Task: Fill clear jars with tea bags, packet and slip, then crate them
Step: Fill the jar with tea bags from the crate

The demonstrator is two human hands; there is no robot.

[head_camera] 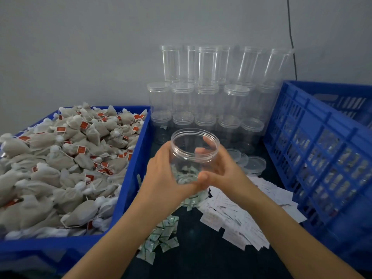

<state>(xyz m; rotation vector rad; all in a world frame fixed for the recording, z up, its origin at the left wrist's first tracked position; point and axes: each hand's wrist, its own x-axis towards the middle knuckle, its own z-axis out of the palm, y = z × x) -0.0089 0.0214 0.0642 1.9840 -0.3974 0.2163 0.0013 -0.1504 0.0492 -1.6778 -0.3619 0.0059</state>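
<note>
Both hands cup one open, lidless jar [194,158] above the dark table: left hand [163,174] wraps its side, right hand [219,170] steadies the other. Jar looks empty. Keep mouth upright, load tea bags [60,162] first.

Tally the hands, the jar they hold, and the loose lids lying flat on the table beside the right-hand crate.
Hands: 2, left hand and right hand
Open jar, held in both hands: 1
Loose lids: 3 visible, overlapping
Total: 6
</note>
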